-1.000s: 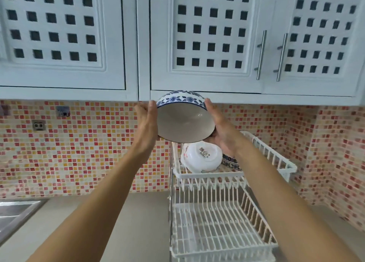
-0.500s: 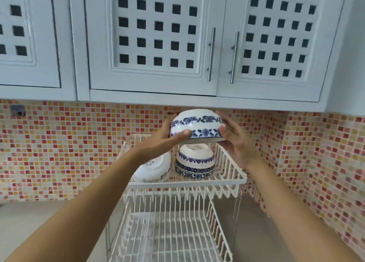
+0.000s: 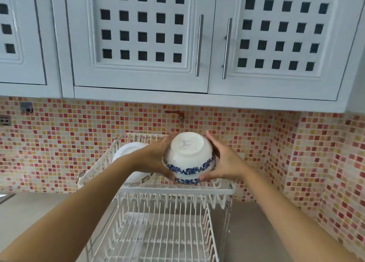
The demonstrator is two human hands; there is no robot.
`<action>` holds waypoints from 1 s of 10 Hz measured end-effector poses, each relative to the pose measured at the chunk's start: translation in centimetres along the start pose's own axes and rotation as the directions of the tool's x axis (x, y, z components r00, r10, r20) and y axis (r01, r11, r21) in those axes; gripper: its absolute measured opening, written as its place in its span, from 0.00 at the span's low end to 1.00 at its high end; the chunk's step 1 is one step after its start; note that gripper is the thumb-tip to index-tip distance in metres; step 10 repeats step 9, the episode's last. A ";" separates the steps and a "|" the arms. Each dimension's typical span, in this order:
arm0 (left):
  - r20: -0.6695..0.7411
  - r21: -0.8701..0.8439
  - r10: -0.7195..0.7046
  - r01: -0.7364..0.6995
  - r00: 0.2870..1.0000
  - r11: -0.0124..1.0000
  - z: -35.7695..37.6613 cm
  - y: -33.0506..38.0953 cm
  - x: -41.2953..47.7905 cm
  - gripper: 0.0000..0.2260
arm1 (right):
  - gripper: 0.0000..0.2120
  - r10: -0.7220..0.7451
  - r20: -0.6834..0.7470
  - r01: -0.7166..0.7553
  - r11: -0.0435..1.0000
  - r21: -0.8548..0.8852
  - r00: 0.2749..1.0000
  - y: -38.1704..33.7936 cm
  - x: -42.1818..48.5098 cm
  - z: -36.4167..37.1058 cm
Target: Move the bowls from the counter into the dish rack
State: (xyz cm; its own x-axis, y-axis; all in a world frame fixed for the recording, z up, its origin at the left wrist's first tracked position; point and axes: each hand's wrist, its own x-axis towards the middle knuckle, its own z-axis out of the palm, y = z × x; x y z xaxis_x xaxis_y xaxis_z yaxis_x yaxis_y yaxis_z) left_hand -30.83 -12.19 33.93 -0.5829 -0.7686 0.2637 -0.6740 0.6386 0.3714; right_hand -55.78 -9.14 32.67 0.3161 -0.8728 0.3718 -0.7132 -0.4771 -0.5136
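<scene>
Dish rack (image 3: 214,191): one white wire rack with two tiers, the landmark for everything below; the lower tier in view holds nothing that I can make out.
Blue-banded bowl (image 3: 189,157): one, held upside down with its foot ring tilted toward the camera, over the front right of the rack's upper tier; its rim looks at or just above the wires, and I cannot tell whether it touches them.
White dish (image 3: 128,150): one, in the left half of the upper tier, leaning on edge, half hidden behind the left forearm.
Other bowls: anything under or behind the held bowl is hidden, so the count in the rack is at least one.
Left hand (image 3: 156,157): wrapped against the bowl's left wall, fingers curling under the rim.
Right hand (image 3: 224,164): pressed flat on the bowl's right wall, thumb low near the blue band; both hands are grasping it.
Handling, as a judgement: glazed ceramic, stiff, fairly heavy, smooth and likely slippery, and it would chip against wire.
Where to hold: opposite sides just above the rim, as now, easing it down.
</scene>
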 end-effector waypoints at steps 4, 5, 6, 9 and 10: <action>-0.056 0.283 -0.003 0.018 0.998 0.959 4.7 -1.3 1.5 0.60 | 0.70 0.017 0.104 0.017 0.948 -0.317 0.994 2.4 2.0 2.9; -0.094 0.324 0.013 0.018 0.995 0.946 5.1 -1.4 1.5 0.60 | 0.67 -0.004 0.084 0.034 0.930 -0.367 0.996 2.1 2.0 3.3; -0.104 0.331 0.012 0.023 0.994 0.943 5.1 -1.5 1.6 0.60 | 0.67 -0.007 0.082 0.039 0.917 -0.398 0.997 2.1 2.0 3.2; -0.048 0.145 -0.090 0.097 0.995 0.985 4.6 0.1 1.1 0.51 | 0.68 0.131 0.162 -0.076 0.948 -0.309 0.978 1.9 1.3 1.9; -0.048 0.145 -0.090 0.097 0.995 0.985 4.6 0.1 1.1 0.51 | 0.68 0.131 0.162 -0.076 0.948 -0.309 0.978 1.9 1.3 1.9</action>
